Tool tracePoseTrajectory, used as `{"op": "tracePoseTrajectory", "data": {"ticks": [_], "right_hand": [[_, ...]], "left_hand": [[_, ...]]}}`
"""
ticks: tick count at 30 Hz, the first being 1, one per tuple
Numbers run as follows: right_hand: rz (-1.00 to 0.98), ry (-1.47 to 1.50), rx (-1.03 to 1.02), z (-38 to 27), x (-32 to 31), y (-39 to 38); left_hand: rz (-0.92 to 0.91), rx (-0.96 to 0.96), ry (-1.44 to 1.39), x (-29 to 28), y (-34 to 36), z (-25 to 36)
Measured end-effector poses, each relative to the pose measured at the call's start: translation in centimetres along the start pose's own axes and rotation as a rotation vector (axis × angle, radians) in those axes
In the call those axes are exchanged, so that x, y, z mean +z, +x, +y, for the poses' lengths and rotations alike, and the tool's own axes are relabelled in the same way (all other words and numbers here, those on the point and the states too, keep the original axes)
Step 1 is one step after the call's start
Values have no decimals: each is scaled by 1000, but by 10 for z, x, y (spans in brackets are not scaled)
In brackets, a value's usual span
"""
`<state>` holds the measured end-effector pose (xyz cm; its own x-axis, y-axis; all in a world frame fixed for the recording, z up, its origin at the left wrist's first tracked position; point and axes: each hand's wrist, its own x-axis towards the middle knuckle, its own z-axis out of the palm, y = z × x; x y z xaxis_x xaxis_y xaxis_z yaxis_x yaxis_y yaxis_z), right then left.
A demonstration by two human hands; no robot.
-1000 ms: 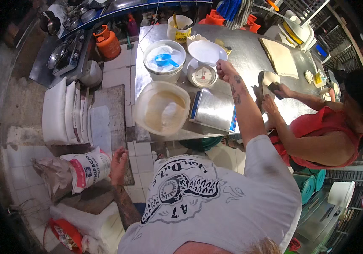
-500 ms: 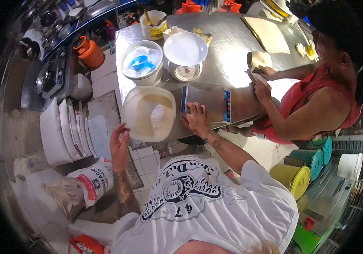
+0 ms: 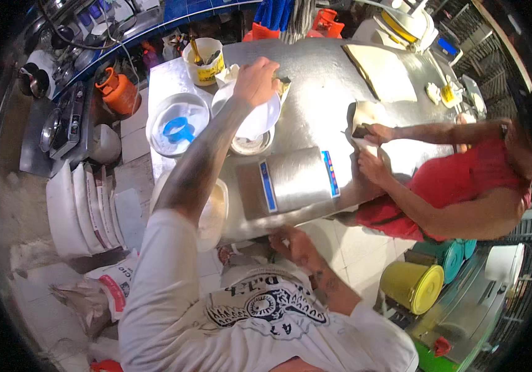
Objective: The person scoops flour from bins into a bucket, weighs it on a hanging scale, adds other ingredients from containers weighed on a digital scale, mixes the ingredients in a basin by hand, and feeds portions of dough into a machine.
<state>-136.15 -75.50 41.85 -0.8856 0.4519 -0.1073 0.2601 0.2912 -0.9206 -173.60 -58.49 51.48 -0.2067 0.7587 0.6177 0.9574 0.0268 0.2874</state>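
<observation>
Two hands, one bench (image 3: 309,93): left hand (image 3: 255,84) over a white bowl (image 3: 257,124), right hand (image 3: 296,245) near the bench edge—whether either's fingers grip anything cannot be told. Left of the left fingers, blue scoop (image 3: 179,129) already inside bucket (image 3: 158,147); what remains is unclear.

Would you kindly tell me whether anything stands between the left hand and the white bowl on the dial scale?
Nothing visible does: the left hand appears right over the white bowl, with no other object showing between them. Whether they touch, I cannot tell.
</observation>
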Motion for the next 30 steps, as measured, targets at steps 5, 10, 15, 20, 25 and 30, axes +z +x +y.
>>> {"op": "tracePoseTrajectory", "data": {"ticks": [5, 10, 15, 20, 25, 30], "right_hand": [[31, -166, 128, -47, -53, -41], [265, -43, 226, -9, -77, -76], [95, 38, 209, -55, -78, -33], [-84, 121, -28, -112, -61, 25], [676, 1002, -108, -119, -42, 97], [-57, 1657, 44, -105, -19, 126]], "left_hand": [[-552, -84, 398, 81, 61, -68], [-646, 94, 407, 102, 90, -64], [-350, 616, 530, 64, 94, -42], [-130, 804, 318, -47, 110, -13], [48, 981, 152, -161, 87, 51], [3, 973, -64, -198, 22, 69]]}}
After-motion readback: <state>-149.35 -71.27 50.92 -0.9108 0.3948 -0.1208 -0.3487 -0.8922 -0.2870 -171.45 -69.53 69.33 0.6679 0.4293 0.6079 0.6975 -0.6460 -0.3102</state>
